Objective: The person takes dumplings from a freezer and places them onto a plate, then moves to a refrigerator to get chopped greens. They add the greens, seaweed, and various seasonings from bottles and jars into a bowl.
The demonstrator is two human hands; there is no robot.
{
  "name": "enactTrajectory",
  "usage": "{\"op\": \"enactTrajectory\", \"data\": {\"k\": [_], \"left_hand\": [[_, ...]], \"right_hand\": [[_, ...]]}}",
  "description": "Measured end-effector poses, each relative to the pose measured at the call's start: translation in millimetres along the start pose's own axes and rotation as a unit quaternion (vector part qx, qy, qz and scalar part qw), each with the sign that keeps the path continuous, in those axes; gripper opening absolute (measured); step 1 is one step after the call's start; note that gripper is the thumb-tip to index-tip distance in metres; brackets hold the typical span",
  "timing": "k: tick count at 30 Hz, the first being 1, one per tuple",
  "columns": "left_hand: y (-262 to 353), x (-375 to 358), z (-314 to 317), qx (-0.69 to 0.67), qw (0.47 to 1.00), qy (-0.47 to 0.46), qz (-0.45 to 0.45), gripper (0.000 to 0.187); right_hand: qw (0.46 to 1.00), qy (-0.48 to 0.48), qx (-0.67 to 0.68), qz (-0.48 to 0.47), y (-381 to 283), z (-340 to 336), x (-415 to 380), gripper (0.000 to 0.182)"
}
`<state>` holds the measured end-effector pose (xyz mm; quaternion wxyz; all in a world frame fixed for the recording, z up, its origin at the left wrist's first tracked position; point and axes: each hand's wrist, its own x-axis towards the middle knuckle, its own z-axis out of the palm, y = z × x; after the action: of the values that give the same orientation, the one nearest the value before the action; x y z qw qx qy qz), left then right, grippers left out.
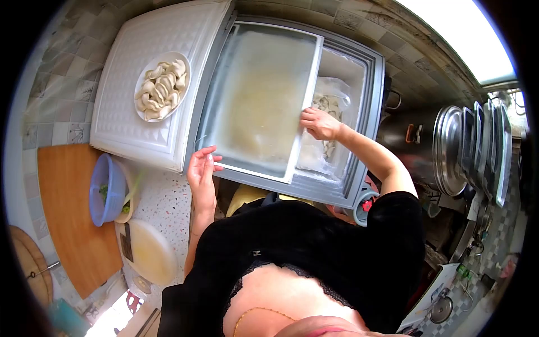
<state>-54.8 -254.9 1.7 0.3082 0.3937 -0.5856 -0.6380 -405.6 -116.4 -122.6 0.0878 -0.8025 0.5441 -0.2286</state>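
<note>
A chest freezer [365,129] has a frosted glass lid [264,95] over its left and middle part. At the lid's right edge, my right hand [321,123] is closed with its fingertips on the frame. Bags of pale food [325,104] lie inside the uncovered right section, partly behind that hand. My left hand [203,168] is by the lid's lower left corner, its fingers apart and holding nothing. Further left, a white plate of dumplings [163,87] rests on a white ridged surface [135,135].
Lower left are a blue basin [108,191] with greens, a wooden board [73,213] and a round cutting board [151,253] on a speckled counter [168,196]. A large metal pot [415,135] and upright lids [488,146] stand at the right.
</note>
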Motion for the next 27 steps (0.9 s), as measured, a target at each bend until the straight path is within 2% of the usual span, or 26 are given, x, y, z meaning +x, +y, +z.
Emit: {"op": "enactTrajectory", "data": {"k": [2, 7, 9, 15, 17, 19, 21, 23, 25, 27], "left_hand": [[2.9, -3.6, 1.5, -0.017, 1.000, 0.019, -0.002, 0.017], [-5.2, -4.7, -4.2, -0.026, 0.999, 0.024, 0.006, 0.016], [-3.5, -2.1, -5.4, -0.028, 1.000, 0.012, 0.002, 0.017], [13.9, 6.5, -20.9, -0.039, 0.997, 0.054, 0.025, 0.017], [14.3, 14.9, -40.4, -0.041, 0.995, 0.071, 0.054, 0.016], [8.7, 25.7, -69.6, -0.037, 0.990, 0.108, 0.079, 0.016], [6.1, 40.2, -101.7, -0.027, 0.984, 0.156, 0.081, 0.016], [2.0, 61.7, -138.9, -0.015, 0.976, 0.197, 0.094, 0.015], [3.2, 90.6, -178.0, -0.007, 0.964, 0.253, 0.088, 0.018], [7.9, 123.7, -219.3, 0.033, 0.952, 0.290, 0.089, 0.020]], "right_hand": [[1.000, -0.003, -0.004, 0.008, -5.0, -19.9, -34.5, 0.021], [0.989, -0.100, -0.070, 0.085, -12.0, -52.8, -126.3, 0.020], [0.986, -0.107, -0.091, 0.094, -15.9, -64.9, -149.6, 0.019], [0.984, -0.074, -0.084, 0.139, -27.4, -63.2, -167.6, 0.011], [0.972, -0.104, -0.105, 0.181, -30.9, -61.2, -154.5, 0.012], [0.967, 0.010, -0.093, 0.237, -52.4, -46.4, -114.8, 0.025], [0.938, 0.154, -0.065, 0.305, -90.6, -30.3, -36.3, 0.022], [0.887, 0.186, 0.176, 0.385, -106.8, 0.9, 35.5, 0.019], [0.843, 0.211, 0.341, 0.359, -115.6, 24.7, 117.0, 0.024], [0.804, 0.245, 0.444, 0.309, -110.2, 30.8, 198.3, 0.028]]}}
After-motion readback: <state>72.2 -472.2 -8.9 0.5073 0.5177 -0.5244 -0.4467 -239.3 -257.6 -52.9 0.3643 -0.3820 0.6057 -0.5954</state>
